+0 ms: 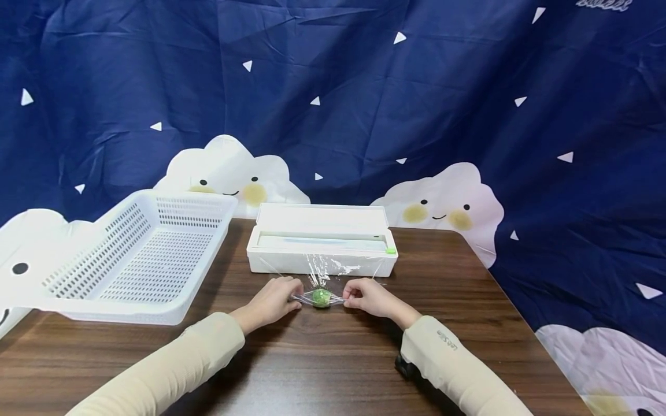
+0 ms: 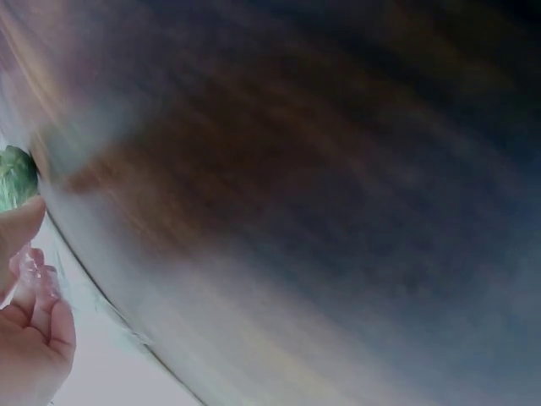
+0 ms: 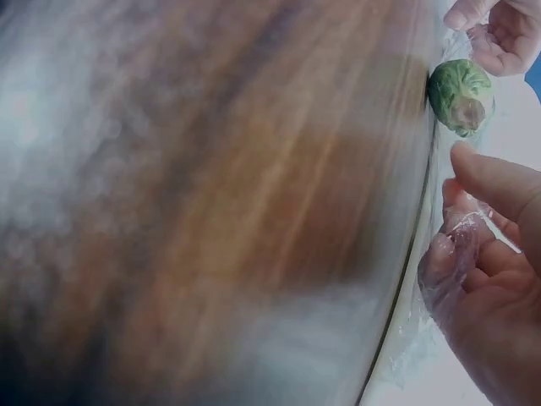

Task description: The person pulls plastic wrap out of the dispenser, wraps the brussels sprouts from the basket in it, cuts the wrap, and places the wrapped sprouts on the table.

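Note:
A green Brussels sprout [image 1: 321, 298] sits between the two hands, wrapped in clear cling film [image 1: 318, 271] that stretches from a white cling film box [image 1: 322, 263]. On its left side my left hand [image 1: 272, 301] pinches the gathered film with curled fingers. My right hand [image 1: 376, 298] grips the film at the opposite side. In the right wrist view the sprout [image 3: 461, 97] shows its pale cut stem, and film lies over the right fingers [image 3: 452, 254]. The left wrist view catches only the edge of the sprout [image 2: 15, 178] and part of the left hand [image 2: 34, 338].
The box's lid [image 1: 322, 218] stands raised behind it, and a small green piece [image 1: 391, 251] sits at its right end. To the left, a white perforated plastic basket [image 1: 179, 309] rests on the brown wooden table [image 1: 322, 364]. A dark blue cloth [image 1: 343, 133] hangs behind.

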Demonstrator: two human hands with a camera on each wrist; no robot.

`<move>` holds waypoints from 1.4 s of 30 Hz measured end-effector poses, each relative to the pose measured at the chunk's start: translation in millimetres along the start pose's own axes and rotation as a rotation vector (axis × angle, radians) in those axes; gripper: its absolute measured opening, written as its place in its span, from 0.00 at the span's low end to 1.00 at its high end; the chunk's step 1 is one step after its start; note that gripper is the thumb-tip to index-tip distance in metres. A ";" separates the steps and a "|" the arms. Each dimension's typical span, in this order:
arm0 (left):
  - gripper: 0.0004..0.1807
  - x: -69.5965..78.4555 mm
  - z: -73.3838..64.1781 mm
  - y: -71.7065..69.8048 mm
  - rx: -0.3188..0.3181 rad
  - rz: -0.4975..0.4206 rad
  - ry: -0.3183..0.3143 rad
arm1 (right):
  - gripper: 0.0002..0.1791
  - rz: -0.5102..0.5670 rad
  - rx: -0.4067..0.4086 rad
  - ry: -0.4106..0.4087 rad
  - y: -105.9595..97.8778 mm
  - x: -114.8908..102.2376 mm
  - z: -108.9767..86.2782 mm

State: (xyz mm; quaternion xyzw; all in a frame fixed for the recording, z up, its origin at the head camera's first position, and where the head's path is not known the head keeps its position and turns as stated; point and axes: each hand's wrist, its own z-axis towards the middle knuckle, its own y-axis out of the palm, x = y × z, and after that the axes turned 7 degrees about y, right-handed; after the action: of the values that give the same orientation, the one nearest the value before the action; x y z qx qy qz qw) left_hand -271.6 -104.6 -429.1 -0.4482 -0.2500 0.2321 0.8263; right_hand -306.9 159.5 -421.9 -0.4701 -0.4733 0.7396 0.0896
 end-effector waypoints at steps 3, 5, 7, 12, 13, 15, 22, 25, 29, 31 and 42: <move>0.13 -2.4 1.1 1.4 -0.009 -0.010 -0.018 | 0.05 0.010 -0.001 0.043 -0.7 0.3 -0.2; 0.14 -3.9 1.9 2.4 -0.014 -0.016 -0.029 | 0.05 0.015 0.003 0.056 -1.3 0.1 -0.4; 0.14 -4.8 2.6 3.0 -0.014 -0.021 -0.033 | 0.04 0.020 0.007 0.064 -1.4 0.1 -0.3; 0.12 -5.5 6.0 4.7 0.005 -0.018 -0.047 | 0.06 0.006 0.007 0.088 -2.0 -0.7 3.0; 0.12 -5.4 6.9 4.9 0.011 -0.016 -0.052 | 0.06 0.007 0.006 0.093 -2.4 -0.6 3.8; 0.11 -5.1 9.0 5.5 0.022 -0.014 -0.067 | 0.06 0.000 0.012 0.102 -3.4 -1.2 5.0; 0.11 -4.2 12.2 4.7 0.029 -0.021 -0.112 | 0.07 0.021 0.005 0.118 -7.1 -2.8 6.2; 0.10 -5.3 12.8 4.6 0.020 -0.011 -0.111 | 0.07 0.026 0.008 0.118 -7.6 -1.6 6.8; 0.07 -7.1 13.3 4.1 0.001 -0.002 -0.117 | 0.07 0.030 0.019 0.118 -7.2 -0.5 7.8; 0.06 -7.7 13.6 3.6 -0.007 -0.008 -0.128 | 0.08 0.029 0.019 0.117 -6.4 -0.1 8.1; 0.06 -10.8 14.1 5.0 -0.018 -0.037 -0.233 | 0.09 -0.017 0.024 0.133 -2.0 0.0 12.4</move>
State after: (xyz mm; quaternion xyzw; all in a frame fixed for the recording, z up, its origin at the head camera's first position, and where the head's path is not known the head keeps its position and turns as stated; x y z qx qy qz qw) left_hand -289.5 -99.9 -429.0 -0.4209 -0.3546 0.2649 0.7917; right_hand -317.2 153.0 -418.9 -0.5130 -0.4613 0.7116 0.1327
